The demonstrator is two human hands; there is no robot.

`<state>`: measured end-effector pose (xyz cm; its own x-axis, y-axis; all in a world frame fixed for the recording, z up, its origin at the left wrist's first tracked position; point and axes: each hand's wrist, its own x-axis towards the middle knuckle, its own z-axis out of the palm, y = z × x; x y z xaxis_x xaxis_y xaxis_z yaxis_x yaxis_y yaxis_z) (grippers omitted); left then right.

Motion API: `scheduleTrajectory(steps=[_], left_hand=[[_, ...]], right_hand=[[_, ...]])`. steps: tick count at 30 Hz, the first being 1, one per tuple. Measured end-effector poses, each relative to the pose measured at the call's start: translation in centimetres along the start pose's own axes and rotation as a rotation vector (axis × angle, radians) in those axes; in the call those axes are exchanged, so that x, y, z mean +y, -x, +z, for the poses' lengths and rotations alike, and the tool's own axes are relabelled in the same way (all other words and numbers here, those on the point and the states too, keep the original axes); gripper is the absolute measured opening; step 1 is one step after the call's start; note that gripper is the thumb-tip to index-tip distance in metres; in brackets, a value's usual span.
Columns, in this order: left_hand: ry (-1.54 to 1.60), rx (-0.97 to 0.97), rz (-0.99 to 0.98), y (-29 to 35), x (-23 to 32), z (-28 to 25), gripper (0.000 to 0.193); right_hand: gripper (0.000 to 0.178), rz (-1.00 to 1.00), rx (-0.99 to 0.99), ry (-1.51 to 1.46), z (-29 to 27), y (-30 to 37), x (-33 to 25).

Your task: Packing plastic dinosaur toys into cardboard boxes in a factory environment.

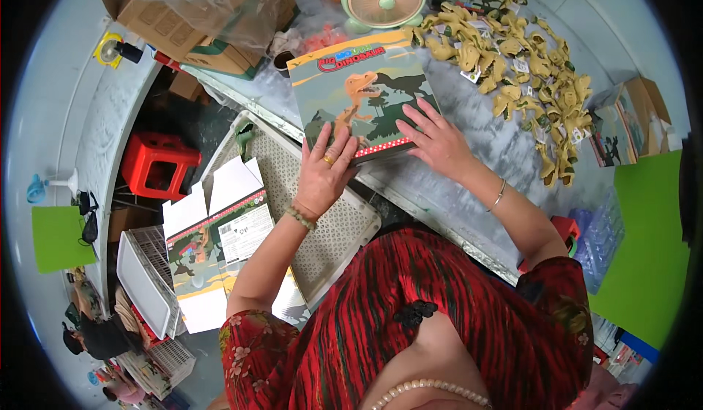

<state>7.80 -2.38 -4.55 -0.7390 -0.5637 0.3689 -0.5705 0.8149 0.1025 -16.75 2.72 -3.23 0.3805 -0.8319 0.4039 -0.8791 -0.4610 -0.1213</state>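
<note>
A printed cardboard toy box (362, 95) with an orange dinosaur on its face lies on the grey table in front of me. My left hand (326, 164) rests on its near left corner, fingers stretched over the front edge. My right hand (437, 139) lies along the near right side, its fingers apart on the printed face. To the right of the box is a heap of yellowish-green toy dinosaurs (512, 65) with white tags. Flat, unfolded printed cartons (212, 245) lie on a white perforated plastic tray (329, 245) to my left.
A green fan (384, 0) stands behind the box. At the back left is a large brown carton (198, 25) with clear plastic. A small green toy dinosaur (245, 137) sits in the tray. A red stool (160, 164) stands at left, an open printed box (630, 120) at right.
</note>
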Motion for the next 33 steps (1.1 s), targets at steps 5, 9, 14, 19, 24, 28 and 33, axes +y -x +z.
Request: scheduleTrajectory(steps=[5,9,14,19,24,28,33], left_hand=[[0.339,0.194,-0.335,1.0,1.0,-1.6,0.063],[0.459,0.085,-0.568,1.8,1.8,-3.0,0.057],[0.597,0.060,-0.544,1.8,0.6,-3.7,0.053],[0.376,0.134,-0.410,-0.1,0.8,-5.4,0.051],[0.213,0.193,-0.351,0.8,0.1,-3.9,0.049],[0.187,0.204,-0.300,0.9,-0.2,-3.3,0.049],[0.162,0.168,-0.244,1.1,-0.4,-3.2,0.047]], right_hand=[[0.061,0.429,0.124,-0.444,-0.6,1.4,0.1],[0.055,0.656,0.035,-0.639,-2.0,2.3,0.8],[0.050,0.730,-0.043,-0.769,-3.2,1.5,1.4],[0.043,0.499,0.132,-0.859,-4.1,0.9,1.7],[0.037,0.253,0.179,-0.349,-3.1,1.3,1.8],[0.033,0.178,0.238,-0.254,-2.5,1.4,1.9],[0.033,0.142,0.245,-0.205,-2.1,1.9,2.1]])
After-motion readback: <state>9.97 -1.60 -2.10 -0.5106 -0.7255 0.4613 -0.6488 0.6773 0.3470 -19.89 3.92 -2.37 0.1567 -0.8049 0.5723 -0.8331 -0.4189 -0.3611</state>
